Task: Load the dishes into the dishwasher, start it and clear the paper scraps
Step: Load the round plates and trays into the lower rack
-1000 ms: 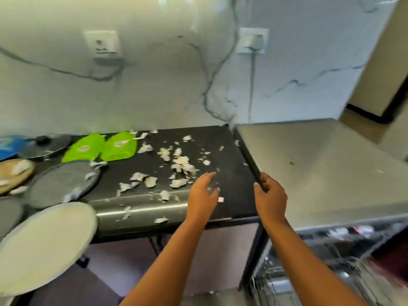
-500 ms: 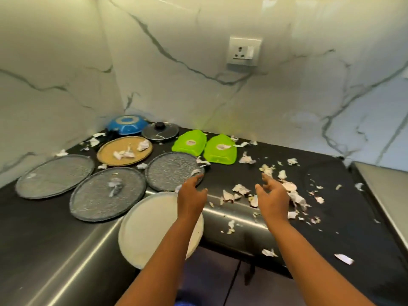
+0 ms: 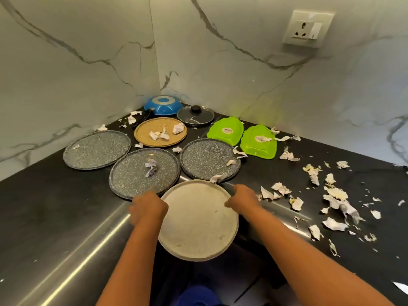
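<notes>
L hand (image 3: 148, 207) & R hand (image 3: 242, 198), fingers curled, grip round matte off-white plate (image 3: 198, 226) at its 10 & 2 o'clock rims. Plate overhangs glossy black counter (image 3: 44, 206) edge. Torn paper scraps (image 3: 335, 194) at 3 o'clock.

Both forearms (image 3: 293, 244) and hands (image 3: 148, 207) (image 3: 242, 197) are bare; blue clothing (image 3: 198, 295) shows below.

Paper scraps (image 3: 335, 193) right of plates (image 3: 132, 173)

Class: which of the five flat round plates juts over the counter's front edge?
The plain pale plate, gripped by the left hand and right hand; the speckled plates and tan plate lie further back.
</notes>
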